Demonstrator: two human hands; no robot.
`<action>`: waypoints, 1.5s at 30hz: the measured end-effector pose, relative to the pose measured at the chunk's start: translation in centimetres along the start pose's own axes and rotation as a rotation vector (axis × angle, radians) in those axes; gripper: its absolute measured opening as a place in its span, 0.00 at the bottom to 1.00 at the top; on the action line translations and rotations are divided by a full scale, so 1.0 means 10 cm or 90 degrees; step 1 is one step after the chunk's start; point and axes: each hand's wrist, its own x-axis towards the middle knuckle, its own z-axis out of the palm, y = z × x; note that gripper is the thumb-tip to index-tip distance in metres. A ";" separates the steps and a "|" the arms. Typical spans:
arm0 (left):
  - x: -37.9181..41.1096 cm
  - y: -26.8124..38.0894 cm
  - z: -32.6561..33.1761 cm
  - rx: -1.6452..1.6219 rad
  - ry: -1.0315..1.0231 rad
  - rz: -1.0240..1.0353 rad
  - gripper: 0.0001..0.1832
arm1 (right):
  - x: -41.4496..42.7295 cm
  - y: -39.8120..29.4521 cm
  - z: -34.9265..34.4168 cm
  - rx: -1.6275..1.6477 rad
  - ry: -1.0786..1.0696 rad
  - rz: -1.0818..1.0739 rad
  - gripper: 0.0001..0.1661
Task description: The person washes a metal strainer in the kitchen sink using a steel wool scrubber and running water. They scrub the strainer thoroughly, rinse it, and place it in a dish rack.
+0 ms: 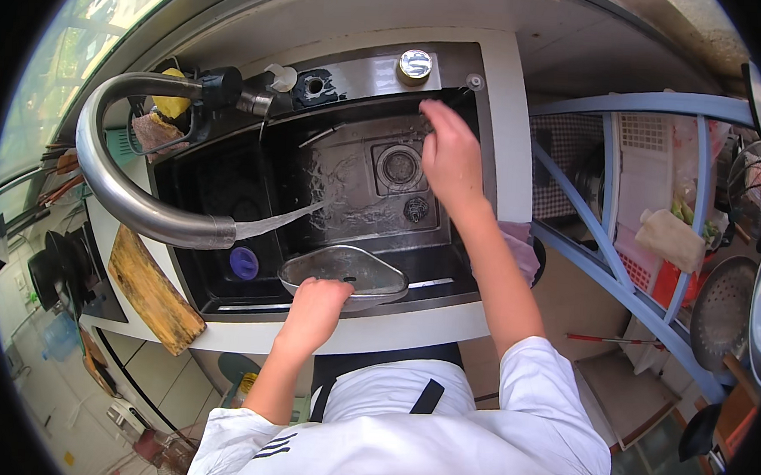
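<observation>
My left hand (318, 308) grips the near rim of a metal basin (365, 275), which is tilted against the near side of the dark sink (222, 294). My right hand (449, 151) is raised over the sink's right side, near the drain strainer (399, 167); its fingers are bent and I see nothing between them. Water runs from the curved steel faucet (143, 215) onto the sink floor. A dark wire scrubber (415, 209) lies below the drain, and a purple round object (243, 263) lies in the sink's left part.
A wooden board (152, 290) lies on the counter at the left. A caddy holds a yellow sponge (171, 97) and a cloth (157, 132) behind the faucet. A shiny round lid (414, 66) sits on the back ledge. A blue metal rack (612, 249) stands at the right.
</observation>
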 end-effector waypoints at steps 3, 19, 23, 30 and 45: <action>0.06 0.07 -0.07 0.008 -0.013 0.017 0.01 | 0.48 0.41 0.07 -0.263 0.042 -0.082 0.29; 0.11 0.12 -0.07 0.037 -0.016 0.027 0.02 | 0.52 0.53 -0.03 -0.500 0.031 -0.122 0.33; 0.12 0.16 -0.10 0.028 -0.011 0.041 0.02 | 0.38 0.47 0.01 -0.660 -0.184 -0.107 0.33; 0.14 0.22 -0.19 0.013 0.017 0.061 0.02 | -0.19 0.48 -0.36 -0.275 -0.138 0.001 0.37; 0.13 0.46 -0.43 0.032 0.031 0.082 0.02 | -0.07 0.68 -0.23 -0.295 -0.020 0.055 0.39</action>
